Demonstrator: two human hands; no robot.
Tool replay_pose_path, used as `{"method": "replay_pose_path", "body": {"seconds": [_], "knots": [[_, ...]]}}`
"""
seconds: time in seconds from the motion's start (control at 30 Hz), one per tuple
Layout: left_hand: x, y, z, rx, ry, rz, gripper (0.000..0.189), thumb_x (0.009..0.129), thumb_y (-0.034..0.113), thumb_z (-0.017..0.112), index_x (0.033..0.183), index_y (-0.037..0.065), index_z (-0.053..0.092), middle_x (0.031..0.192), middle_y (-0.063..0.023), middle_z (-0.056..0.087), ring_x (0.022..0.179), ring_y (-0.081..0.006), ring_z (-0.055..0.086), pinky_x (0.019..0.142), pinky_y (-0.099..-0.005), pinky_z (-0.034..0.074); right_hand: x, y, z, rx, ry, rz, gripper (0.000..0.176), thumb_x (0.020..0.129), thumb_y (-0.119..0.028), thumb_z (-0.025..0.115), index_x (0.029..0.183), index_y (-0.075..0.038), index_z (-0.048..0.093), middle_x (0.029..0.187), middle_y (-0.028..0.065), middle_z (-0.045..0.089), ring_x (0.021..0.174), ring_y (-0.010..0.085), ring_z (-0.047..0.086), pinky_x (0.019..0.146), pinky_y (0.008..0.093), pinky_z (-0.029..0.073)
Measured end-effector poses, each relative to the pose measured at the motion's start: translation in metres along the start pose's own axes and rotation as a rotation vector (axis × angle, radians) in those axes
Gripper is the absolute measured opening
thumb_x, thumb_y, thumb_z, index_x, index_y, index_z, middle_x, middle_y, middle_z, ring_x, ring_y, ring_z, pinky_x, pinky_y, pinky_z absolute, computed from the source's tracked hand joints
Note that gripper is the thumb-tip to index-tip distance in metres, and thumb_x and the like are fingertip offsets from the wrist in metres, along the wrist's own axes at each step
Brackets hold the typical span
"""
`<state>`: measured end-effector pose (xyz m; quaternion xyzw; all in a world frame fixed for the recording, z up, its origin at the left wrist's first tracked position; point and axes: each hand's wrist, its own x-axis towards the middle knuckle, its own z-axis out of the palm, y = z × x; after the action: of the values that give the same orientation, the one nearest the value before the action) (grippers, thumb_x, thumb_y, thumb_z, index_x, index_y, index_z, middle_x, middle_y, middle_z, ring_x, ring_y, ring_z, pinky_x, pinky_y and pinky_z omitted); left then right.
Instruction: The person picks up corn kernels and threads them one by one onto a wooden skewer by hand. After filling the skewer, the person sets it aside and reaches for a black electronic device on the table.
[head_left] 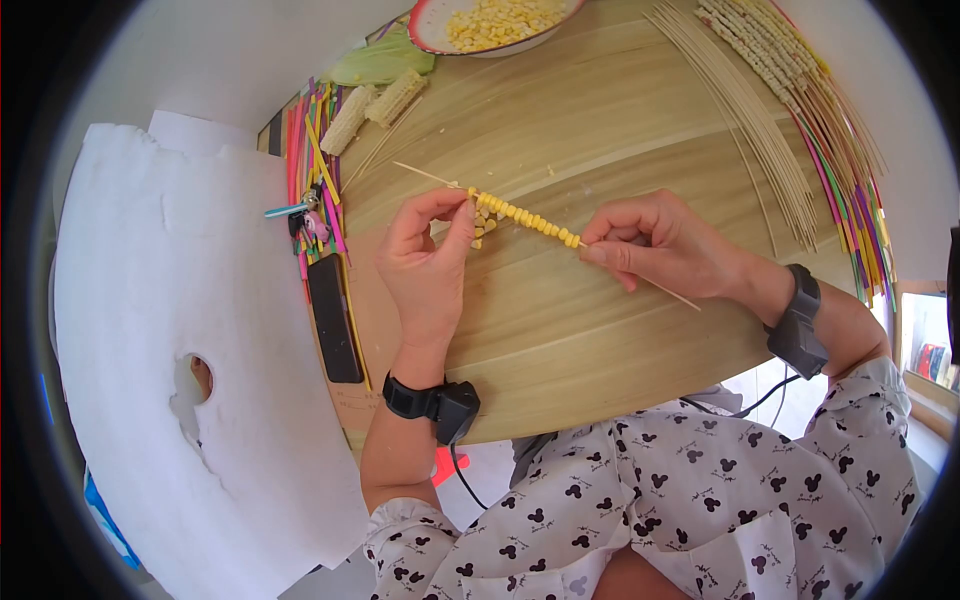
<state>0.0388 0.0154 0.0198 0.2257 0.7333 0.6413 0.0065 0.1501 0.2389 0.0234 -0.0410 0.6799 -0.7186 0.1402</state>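
Observation:
A thin wooden skewer [675, 293] runs slantwise between my two hands, with a row of yellow corn kernels [530, 218] threaded along its middle. My left hand [430, 250] pinches the kernel at the row's upper left end between thumb and forefinger, and the bare tip sticks out beyond it. Several loose kernels [484, 226] show beside that hand's fingertips, partly behind the row. My right hand [665, 245] is closed on the skewer just past the row's lower right end.
An enamel bowl [500, 42] of kernels stands at the back. Corn cobs [348, 120], coloured strips [298, 150] and a black phone [334, 320] lie left. Bare skewers [745, 120] and kernel-covered ones [765, 45] lie right. White foam [190, 300] borders the table.

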Motion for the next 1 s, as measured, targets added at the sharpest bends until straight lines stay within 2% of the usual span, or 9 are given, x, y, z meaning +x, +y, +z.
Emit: {"method": "replay_pose_path", "body": {"seconds": [0.1,0.17,0.23,0.33,0.4,0.47,0.7,0.9,1.0], "knots": [[-0.0003,-0.0013,-0.0012,0.006,0.005,-0.012,0.015,0.084,-0.006,0.067,0.098,-0.003,0.065,0.091,-0.0038,0.065,0.086,-0.0104,0.058,0.075,-0.0226,0.048,0.0002,0.001,0.0001,0.003,0.003,-0.01,0.013,0.095,-0.012,0.06,0.095,0.001,0.063,0.068,-0.0032,0.053,0.057,0.0032,0.048,0.053,0.0185,0.039],[-0.0002,-0.0015,-0.0036,0.022,-0.034,-0.021,0.016,0.086,-0.005,0.064,0.102,-0.004,0.062,0.095,-0.0077,0.066,0.087,-0.0113,0.061,0.078,-0.0227,0.049,0.0003,0.0003,0.0005,-0.003,0.003,-0.015,0.013,0.095,-0.012,0.06,0.095,0.001,0.063,0.068,-0.0032,0.053,0.057,0.0032,0.048,0.053,0.0185,0.039],[0.0001,-0.0005,-0.0031,0.014,-0.055,-0.008,0.016,0.086,-0.005,0.064,0.102,-0.005,0.062,0.096,-0.0079,0.066,0.088,-0.0116,0.061,0.078,-0.0228,0.049,0.0,-0.0017,0.0015,-0.002,0.016,-0.01,0.015,0.095,-0.014,0.058,0.089,-0.001,0.061,0.062,-0.0041,0.052,0.057,0.0023,0.046,0.053,0.0202,0.037],[0.0004,-0.0014,-0.0039,0.005,-0.085,0.013,0.017,0.086,-0.006,0.064,0.103,-0.006,0.062,0.097,-0.0083,0.066,0.089,-0.0122,0.061,0.079,-0.0231,0.049,0.0001,-0.0006,-0.0005,-0.012,0.002,-0.004,0.013,0.095,-0.012,0.06,0.094,0.0,0.063,0.067,-0.0034,0.053,0.057,0.0031,0.048,0.052,0.0184,0.039],[0.0003,-0.0014,-0.0041,0.005,-0.094,0.023,0.018,0.086,-0.007,0.064,0.104,-0.006,0.062,0.097,-0.0086,0.066,0.09,-0.0125,0.061,0.08,-0.0234,0.049,0.0,-0.0009,0.0008,-0.01,0.009,-0.007,0.014,0.095,-0.013,0.059,0.091,0.0,0.062,0.064,-0.0038,0.053,0.057,0.0028,0.047,0.053,0.0193,0.038],[-0.0002,-0.0003,-0.0031,-0.045,-0.082,0.001,0.018,0.084,-0.008,0.064,0.102,-0.002,0.064,0.095,-0.0042,0.064,0.09,-0.0107,0.057,0.071,-0.0218,0.049,0.0001,-0.0006,0.0015,-0.007,0.016,-0.008,0.015,0.095,-0.014,0.058,0.088,-0.001,0.061,0.061,-0.0042,0.052,0.056,0.0024,0.045,0.053,0.0202,0.037],[-0.0013,0.003,-0.001,-0.044,-0.071,-0.044,0.018,0.085,-0.007,0.063,0.102,-0.002,0.064,0.096,-0.0037,0.064,0.09,-0.0111,0.057,0.075,-0.0222,0.048,0.0009,0.0018,0.0003,0.005,0.027,-0.022,0.016,0.095,-0.015,0.058,0.089,-0.001,0.061,0.061,-0.004,0.053,0.056,0.0026,0.046,0.053,0.0204,0.037],[0.002,-0.002,-0.0026,0.176,-0.109,0.069,0.015,0.087,0.001,0.062,0.102,-0.001,0.064,0.096,-0.0015,0.065,0.088,-0.0095,0.055,0.077,-0.026,0.046,0.0037,0.0005,-0.003,0.034,0.082,-0.028,0.016,0.095,-0.015,0.058,0.089,-0.001,0.061,0.064,-0.0032,0.054,0.057,0.0033,0.048,0.053,0.0199,0.039],[0.0026,0.001,-0.0012,0.297,-0.059,0.153,0.015,0.084,0.002,0.064,0.099,0.002,0.064,0.093,-0.0025,0.064,0.084,-0.0125,0.055,0.079,-0.0274,0.045,0.0043,0.0001,-0.0052,0.047,0.103,-0.028,0.016,0.095,-0.016,0.058,0.089,-0.001,0.061,0.065,-0.0029,0.055,0.057,0.0036,0.049,0.054,0.0196,0.04]]}}
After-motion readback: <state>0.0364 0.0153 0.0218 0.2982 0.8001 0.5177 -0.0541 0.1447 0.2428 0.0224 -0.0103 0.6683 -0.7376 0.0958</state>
